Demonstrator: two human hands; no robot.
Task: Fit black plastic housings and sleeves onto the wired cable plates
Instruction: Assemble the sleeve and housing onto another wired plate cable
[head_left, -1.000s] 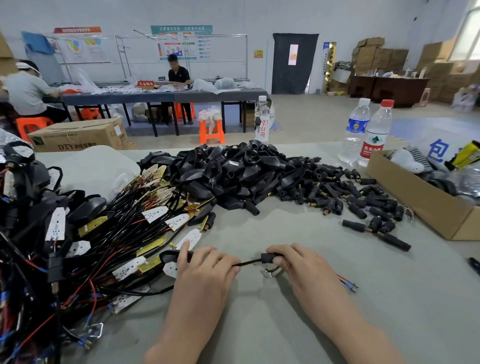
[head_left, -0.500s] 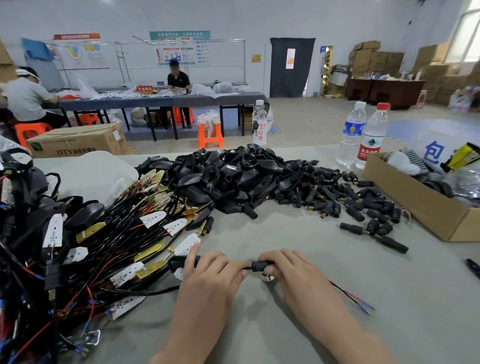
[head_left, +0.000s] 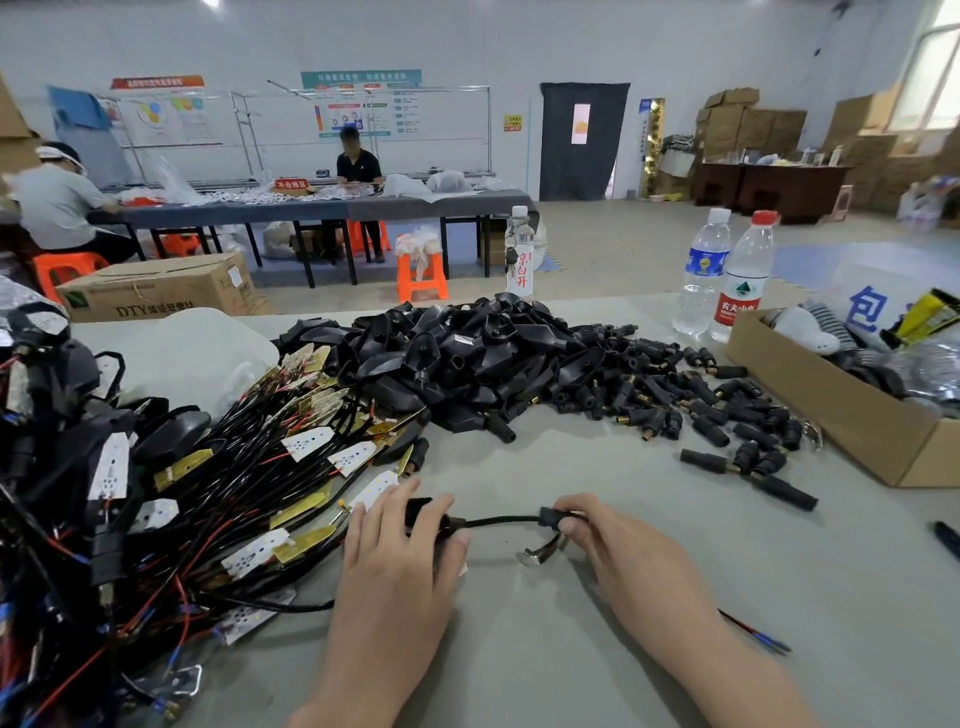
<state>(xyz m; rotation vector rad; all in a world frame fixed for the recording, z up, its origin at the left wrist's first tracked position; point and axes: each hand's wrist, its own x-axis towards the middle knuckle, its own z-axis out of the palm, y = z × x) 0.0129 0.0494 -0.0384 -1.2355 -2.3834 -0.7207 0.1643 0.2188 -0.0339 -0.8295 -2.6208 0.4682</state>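
sleeve-fitting: left hand (head_left: 400, 551) gripped housing (head_left: 422, 512) at 9 o'clock, right hand (head_left: 618, 545) pinched sleeve (head_left: 551, 518) at 3; next, probably slide it leftward.

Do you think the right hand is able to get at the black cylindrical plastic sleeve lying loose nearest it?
Probably yes: only bare grey table separates the right hand from that black cylindrical sleeve, though the hand is pinching a small black sleeve on a black cable and must let go first.

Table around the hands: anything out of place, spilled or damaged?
Nothing looks damaged. A few black sleeves lie loose, apart from the main pile, near the cardboard box. The wired plates at left are a tangled heap.
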